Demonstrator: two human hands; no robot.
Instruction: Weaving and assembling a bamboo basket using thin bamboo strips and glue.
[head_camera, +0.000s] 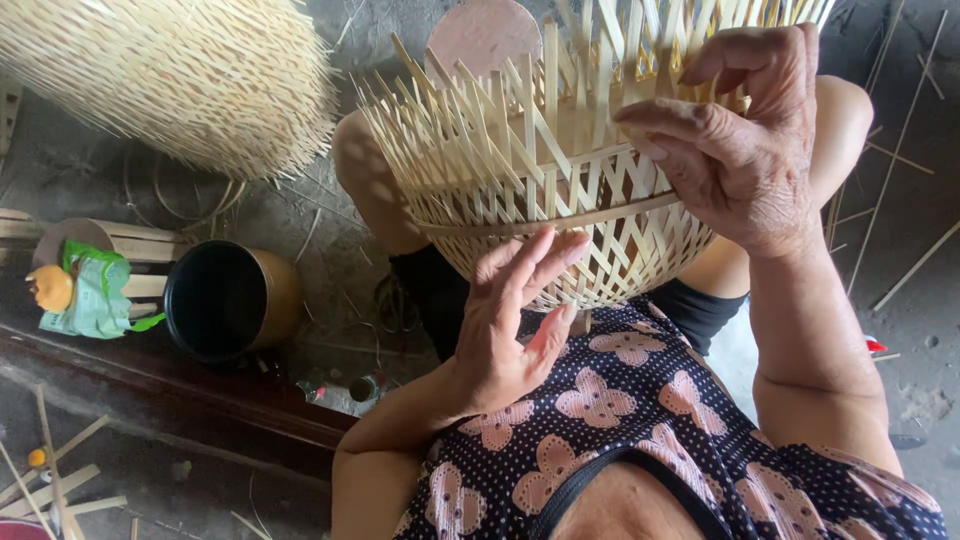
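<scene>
A: Nearest the camera, at the bottom of the frame, we see a dark dotted garment with pink flowers (620, 400); its lower part is cut off.

B: Above it, the left hand (510, 320) is open, fingers spread and slightly curled. We see its fingertips (560, 245) at the band (560, 218) round the half-woven bamboo basket (530, 170). It clasps nothing. Whether the palm presses the weave, we cannot tell.

A: The basket sits in the upper centre, between the knees, and its loose strips fan upward out of the frame. The right hand (735, 150) lies over its right rim, fingers bent among the upright strips. We cannot tell whether it pinches a single strip; the fingertips are partly hidden.

B: Further off, at centre left, a black-lined round tin (225, 298) lies on its side. Beside it we note a green wrapper with something yellow (85, 290), too small to identify.

A: Upper left, a second woven bamboo piece (180, 75) is cut off by the frame edge.
</scene>
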